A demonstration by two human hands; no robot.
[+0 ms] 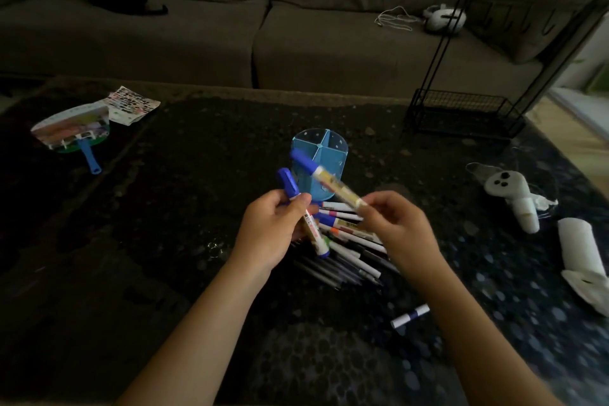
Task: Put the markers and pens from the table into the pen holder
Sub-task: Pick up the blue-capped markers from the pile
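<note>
A light blue pen holder (pixel 324 150) with divided compartments stands upright on the dark table, just beyond my hands. My left hand (pixel 273 231) grips a blue-capped marker (pixel 304 217), cap up. My right hand (pixel 393 224) holds another blue-capped marker (pixel 329 180) by its tail end, its cap pointing up-left in front of the holder. Below and between my hands lies a heap of several markers and pens (pixel 349 250). A single white and blue marker (pixel 410 316) lies apart, nearer to me on the right.
A hand fan with a blue handle (pixel 77 135) and a printed sheet (pixel 131 105) lie at the far left. A black wire rack (pixel 461 112) stands at the far right. White rolled cloths (pixel 514 201) lie on the right. A grey sofa (pixel 230 36) runs behind the table.
</note>
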